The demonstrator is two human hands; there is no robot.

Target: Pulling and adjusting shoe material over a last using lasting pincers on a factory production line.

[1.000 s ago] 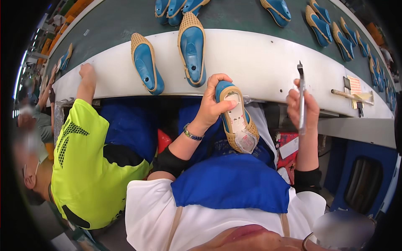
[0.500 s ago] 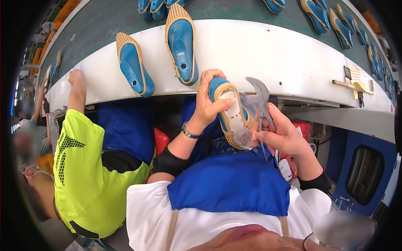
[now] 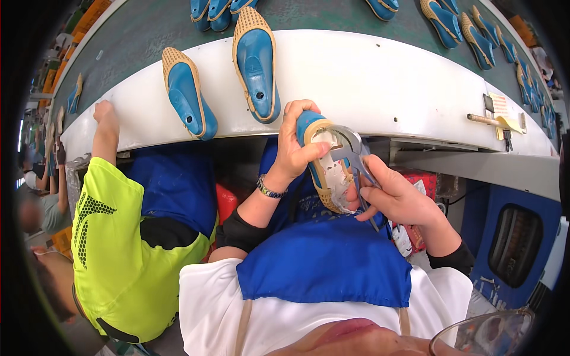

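Note:
My left hand grips a shoe on a blue last, its pale underside turned up and its beige woven rim showing. The left thumb presses on the underside. In my right hand is a pair of grey metal pincers. Their curved jaws lie over the blue end of the shoe's underside; whether they pinch any material I cannot tell. Right-hand fingers are close to the shoe's lower end, partly hidden by the pincers. Two more beige woven shoes on blue lasts, a left one and a right one, lie on the white ledge.
The white ledge borders a green surface carrying several more shoes. A hammer lies by paper notes at right. At left a co-worker in a yellow-green shirt rests a hand on the ledge. A blue machine stands at right.
The pincers have swung left, from beside the shoe to over its underside. My right hand has shifted slightly with them. My left hand holds the shoe in nearly the same place.

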